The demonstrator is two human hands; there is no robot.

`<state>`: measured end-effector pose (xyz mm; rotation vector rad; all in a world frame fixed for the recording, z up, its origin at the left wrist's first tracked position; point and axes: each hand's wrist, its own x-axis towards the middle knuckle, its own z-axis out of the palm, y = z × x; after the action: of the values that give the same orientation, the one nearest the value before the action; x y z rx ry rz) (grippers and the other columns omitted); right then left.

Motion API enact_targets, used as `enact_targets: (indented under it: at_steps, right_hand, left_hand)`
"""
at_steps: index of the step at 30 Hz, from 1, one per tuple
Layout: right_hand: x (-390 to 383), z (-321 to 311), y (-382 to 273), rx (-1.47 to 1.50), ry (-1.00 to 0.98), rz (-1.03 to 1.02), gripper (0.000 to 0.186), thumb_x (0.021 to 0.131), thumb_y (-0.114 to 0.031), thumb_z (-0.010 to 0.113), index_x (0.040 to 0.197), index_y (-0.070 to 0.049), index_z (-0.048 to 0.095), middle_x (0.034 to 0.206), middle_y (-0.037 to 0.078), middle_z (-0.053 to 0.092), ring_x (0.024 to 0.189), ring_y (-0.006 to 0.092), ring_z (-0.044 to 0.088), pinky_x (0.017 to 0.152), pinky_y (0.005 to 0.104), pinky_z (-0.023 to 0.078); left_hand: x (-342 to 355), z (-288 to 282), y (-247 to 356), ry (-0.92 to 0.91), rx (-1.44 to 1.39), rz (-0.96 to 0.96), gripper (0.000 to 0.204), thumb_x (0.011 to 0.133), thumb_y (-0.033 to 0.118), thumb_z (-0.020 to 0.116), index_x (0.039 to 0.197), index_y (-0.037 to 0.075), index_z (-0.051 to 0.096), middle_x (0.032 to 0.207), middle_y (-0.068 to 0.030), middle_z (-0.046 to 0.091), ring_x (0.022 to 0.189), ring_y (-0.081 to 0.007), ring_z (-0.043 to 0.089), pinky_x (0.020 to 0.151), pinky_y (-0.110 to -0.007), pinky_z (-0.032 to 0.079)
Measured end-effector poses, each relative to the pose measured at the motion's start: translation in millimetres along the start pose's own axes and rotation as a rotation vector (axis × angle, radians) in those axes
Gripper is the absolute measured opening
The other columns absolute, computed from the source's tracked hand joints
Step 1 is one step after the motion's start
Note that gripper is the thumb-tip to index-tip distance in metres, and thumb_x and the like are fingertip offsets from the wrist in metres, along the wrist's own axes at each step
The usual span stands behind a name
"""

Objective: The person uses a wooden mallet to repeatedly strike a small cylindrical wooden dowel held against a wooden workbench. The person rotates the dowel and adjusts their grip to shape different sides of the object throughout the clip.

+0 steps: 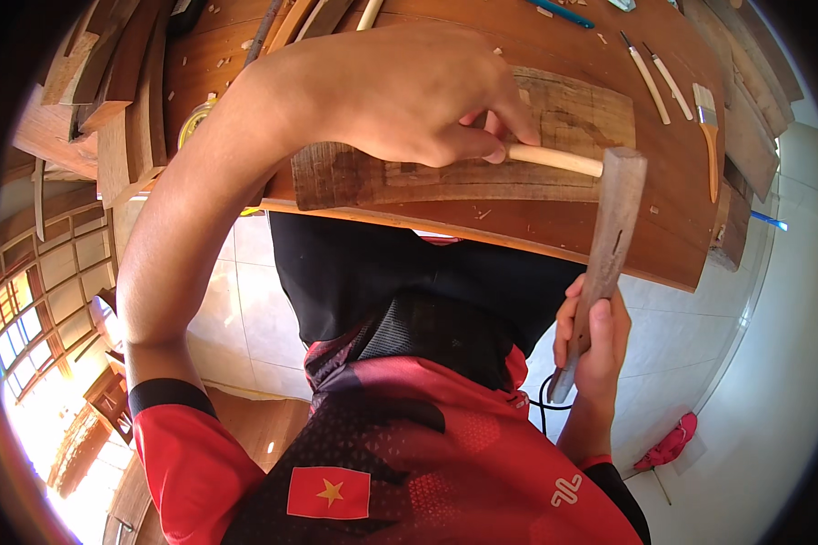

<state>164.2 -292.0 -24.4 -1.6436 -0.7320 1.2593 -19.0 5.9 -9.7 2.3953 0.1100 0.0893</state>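
My left hand (pixel 418 95) reaches over a dark-grained wooden board (pixel 391 186) on the table. Its fingers are closed round a carving chisel (pixel 554 159) with a pale, round wooden handle; the blade is hidden by the hand. In my right hand (pixel 600 336), at the table's front right, is a grey-brown wooden stick (pixel 613 241), gripped near its lower end. The stick's upper end meets the butt of the chisel handle in this view; whether they actually touch I cannot tell.
On the brown table (pixel 482 218) lie two slim carving tools (pixel 650 82), a flat brush (pixel 707 136), a blue tool (pixel 562 13) and scattered wood chips. A tape measure (pixel 194 123) sits left, partly behind my arm. Wood planks are stacked at left (pixel 136 118) and right (pixel 745 82).
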Motion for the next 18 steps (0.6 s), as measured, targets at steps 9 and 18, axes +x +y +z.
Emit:
enact_targets:
  at_steps: [9, 18]
  right_hand:
    - [5, -7, -4, 0.113, 0.106, -0.043, 0.043, 0.110, -0.040, 0.044, 0.115, 0.002, 0.054, 0.068, 0.005, 0.052, 0.044, 0.0083, 0.044, 0.042, 0.0227, 0.034]
    - [12, -3, -8, 0.226, 0.137, -0.070, 0.044, 0.110, -0.042, 0.042, 0.110, 0.001, 0.055, 0.068, 0.006, 0.054, 0.040, 0.0080, 0.042, 0.038, 0.0236, 0.034]
  left_hand:
    - [2, -8, 7, 0.024, -0.055, 0.008, 0.025, 0.091, 0.010, 0.072, 0.113, -0.001, 0.075, 0.098, -0.0118, 0.073, 0.086, -0.0256, 0.069, 0.079, -0.038, 0.056]
    - [2, -8, 7, 0.012, -0.056, 0.001, 0.026, 0.091, 0.011, 0.073, 0.114, -0.001, 0.075, 0.102, -0.0125, 0.073, 0.087, -0.0259, 0.069, 0.080, -0.038, 0.057]
